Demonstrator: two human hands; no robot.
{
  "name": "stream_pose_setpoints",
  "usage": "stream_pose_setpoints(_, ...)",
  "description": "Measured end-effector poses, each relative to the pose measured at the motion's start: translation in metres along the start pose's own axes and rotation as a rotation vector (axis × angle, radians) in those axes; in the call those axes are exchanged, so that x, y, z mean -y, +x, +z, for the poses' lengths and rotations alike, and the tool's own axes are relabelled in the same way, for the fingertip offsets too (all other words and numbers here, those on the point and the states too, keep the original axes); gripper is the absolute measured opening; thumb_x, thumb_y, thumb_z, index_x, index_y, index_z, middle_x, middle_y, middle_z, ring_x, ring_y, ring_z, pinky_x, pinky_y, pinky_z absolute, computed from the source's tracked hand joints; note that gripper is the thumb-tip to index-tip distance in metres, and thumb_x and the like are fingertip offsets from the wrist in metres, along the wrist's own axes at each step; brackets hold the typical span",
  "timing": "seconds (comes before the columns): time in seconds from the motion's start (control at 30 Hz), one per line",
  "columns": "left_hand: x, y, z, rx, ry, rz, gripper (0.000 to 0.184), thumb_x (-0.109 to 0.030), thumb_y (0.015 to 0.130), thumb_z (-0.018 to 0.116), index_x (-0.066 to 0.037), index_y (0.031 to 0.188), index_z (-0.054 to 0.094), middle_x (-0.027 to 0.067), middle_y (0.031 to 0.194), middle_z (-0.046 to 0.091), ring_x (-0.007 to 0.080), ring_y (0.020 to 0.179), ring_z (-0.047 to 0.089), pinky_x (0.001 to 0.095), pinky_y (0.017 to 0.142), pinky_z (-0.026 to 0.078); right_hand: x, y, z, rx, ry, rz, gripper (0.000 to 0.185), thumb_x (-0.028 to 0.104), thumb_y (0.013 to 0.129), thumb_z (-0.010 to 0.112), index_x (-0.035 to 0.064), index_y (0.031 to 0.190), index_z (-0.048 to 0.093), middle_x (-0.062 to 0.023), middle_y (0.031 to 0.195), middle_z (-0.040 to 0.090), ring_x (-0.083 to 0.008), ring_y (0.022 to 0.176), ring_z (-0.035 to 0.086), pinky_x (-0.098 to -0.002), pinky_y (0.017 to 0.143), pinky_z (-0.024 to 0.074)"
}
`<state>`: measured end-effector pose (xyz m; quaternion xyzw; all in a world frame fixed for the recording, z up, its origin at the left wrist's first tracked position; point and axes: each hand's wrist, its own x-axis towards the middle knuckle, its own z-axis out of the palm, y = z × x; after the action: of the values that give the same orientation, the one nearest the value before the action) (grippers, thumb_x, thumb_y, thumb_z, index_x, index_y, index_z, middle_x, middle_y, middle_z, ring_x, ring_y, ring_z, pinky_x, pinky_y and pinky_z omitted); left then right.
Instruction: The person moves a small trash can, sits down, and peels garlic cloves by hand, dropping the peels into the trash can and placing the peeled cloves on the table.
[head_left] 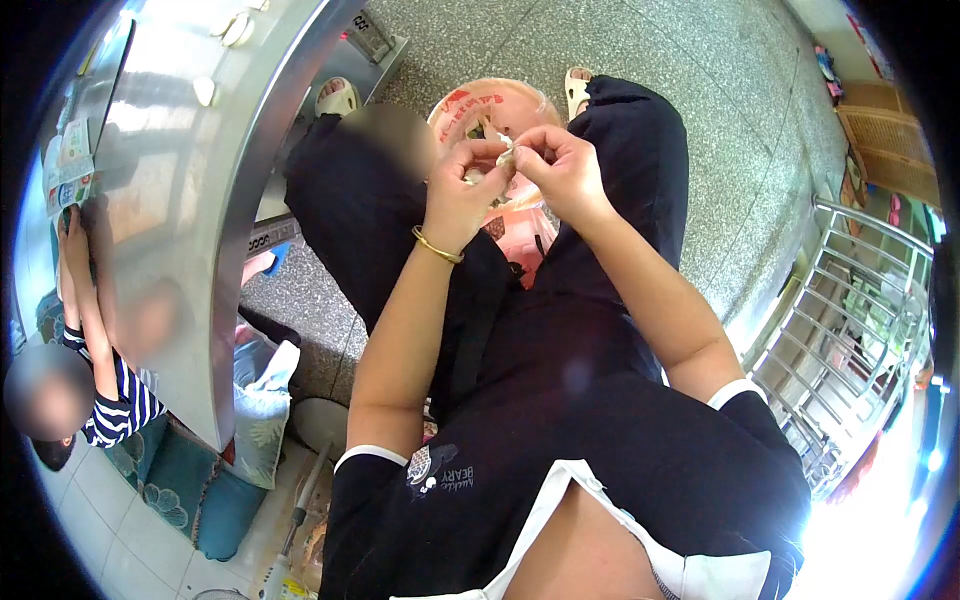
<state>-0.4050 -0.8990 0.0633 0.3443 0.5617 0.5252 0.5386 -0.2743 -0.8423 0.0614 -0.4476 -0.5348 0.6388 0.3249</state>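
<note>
My left hand (pixel 465 195), with a gold bangle (pixel 437 246) on the wrist, is closed with thumb and fingers pinched together. My right hand (pixel 563 172) meets it, its fingertips also in a pinch. Between them is a small, whitish, papery piece that looks like garlic (pixel 506 152), which both hands grip. Directly below the hands, between my knees, stands a bin lined with a pinkish plastic bag (pixel 530 98) with red lettering. Pale scraps and something greenish show inside it, partly hidden by my hands.
To the left is a shiny metal table (pixel 190 230) with several pale pieces (pixel 204 91) on it. Another person in a striped shirt (pixel 122 408) sits there, holding a packet (pixel 70 170). A metal rack (pixel 850 330) stands right; cushions (pixel 225 505) lie lower left.
</note>
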Motion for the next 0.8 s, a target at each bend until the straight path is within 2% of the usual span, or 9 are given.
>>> stream_pose_setpoints(0.13,0.006,-0.001,0.001,-0.090,0.354,0.190,0.019,-0.003,0.079,0.060,0.000,0.097,0.059,0.0030,0.084,0.062,0.0056,0.067,0.055,0.0198,0.060,0.045,0.008,0.002,-0.004,-0.064,-0.028,-0.012,0.010,0.010,0.080,0.059,0.0002,0.082,0.060,0.0012,0.068,0.058,-0.0020,0.058,0.049,-0.0177,0.052,0.0409)
stream_pose_setpoints(0.27,0.002,-0.002,-0.001,-0.086,0.332,0.240,0.020,-0.003,0.078,0.060,-0.001,0.097,0.060,0.0042,0.085,0.062,0.0065,0.068,0.056,0.0200,0.062,0.045,0.003,0.009,-0.010,-0.112,0.000,0.025,0.010,0.008,0.080,0.059,-0.0011,0.085,0.060,0.0027,0.069,0.055,-0.0006,0.060,0.045,-0.0164,0.053,0.0366)
stream_pose_setpoints(0.33,-0.008,-0.002,-0.008,-0.173,0.410,0.510,0.021,-0.002,0.078,0.060,0.000,0.099,0.060,0.0066,0.085,0.062,0.0087,0.071,0.056,0.0213,0.064,0.046,-0.007,0.016,-0.011,-0.110,-0.030,-0.008,0.010,0.008,0.080,0.060,-0.0012,0.084,0.060,0.0035,0.068,0.054,-0.0011,0.060,0.044,-0.0176,0.052,0.0358)
stream_pose_setpoints(0.47,-0.087,-0.005,-0.041,-0.404,0.760,0.772,0.020,-0.003,0.077,0.062,0.000,0.096,0.061,0.0093,0.088,0.063,0.0138,0.075,0.059,0.0256,0.066,0.047,-0.046,0.034,-0.016,-0.059,-0.433,-0.106,0.016,0.014,0.075,0.064,0.0002,0.080,0.056,-0.0011,0.062,0.051,-0.0073,0.057,0.046,-0.0230,0.053,0.0392)
stream_pose_setpoints(0.53,-0.125,0.000,-0.062,-0.608,0.904,0.806,0.018,-0.005,0.077,0.063,-0.002,0.094,0.062,0.0092,0.085,0.064,0.0144,0.074,0.060,0.0262,0.066,0.047,-0.050,0.039,-0.014,-0.009,-0.496,-0.039,0.013,0.011,0.075,0.061,0.0013,0.082,0.059,-0.0059,0.069,0.056,-0.0146,0.065,0.053,-0.0278,0.064,0.0433)
stream_pose_setpoints(0.6,-0.157,0.004,-0.084,-0.730,1.085,0.689,0.019,-0.014,0.075,0.061,-0.008,0.092,0.064,0.0093,0.082,0.063,0.0231,0.070,0.061,0.0326,0.064,0.048,-0.066,0.046,-0.013,0.030,-0.552,-0.170,0.013,0.011,0.074,0.060,0.0028,0.084,0.061,-0.0080,0.076,0.058,-0.0193,0.074,0.054,-0.0315,0.072,0.0425)
stream_pose_setpoints(0.63,-0.171,0.007,-0.092,-0.732,1.091,0.699,0.019,-0.014,0.075,0.061,-0.008,0.092,0.064,0.0093,0.082,0.063,0.0231,0.070,0.061,0.0326,0.064,0.048,-0.075,0.050,-0.012,0.055,-0.619,-0.286,0.014,0.010,0.073,0.058,0.0043,0.086,0.062,-0.0100,0.082,0.060,-0.0240,0.083,0.055,-0.0352,0.080,0.0417)
stream_pose_setpoints(0.73,-0.192,0.024,-0.112,-0.713,1.527,0.461,0.020,-0.023,0.078,0.056,-0.012,0.092,0.065,0.0086,0.083,0.063,0.0258,0.073,0.061,0.0366,0.066,0.048,-0.087,0.056,-0.007,0.019,-0.740,-0.520,0.015,0.013,0.073,0.055,0.0052,0.082,0.065,-0.0131,0.088,0.061,-0.0281,0.087,0.057,-0.0372,0.082,0.0426)
stream_pose_setpoints(0.8,-0.196,0.038,-0.116,-0.736,1.734,0.426,0.023,-0.027,0.079,0.053,-0.014,0.093,0.066,0.0088,0.085,0.063,0.0277,0.076,0.061,0.0386,0.066,0.048,-0.074,0.053,-0.005,0.038,-0.763,-0.447,0.015,0.014,0.074,0.054,0.0062,0.081,0.065,-0.0124,0.090,0.061,-0.0288,0.090,0.055,-0.0382,0.085,0.0401)
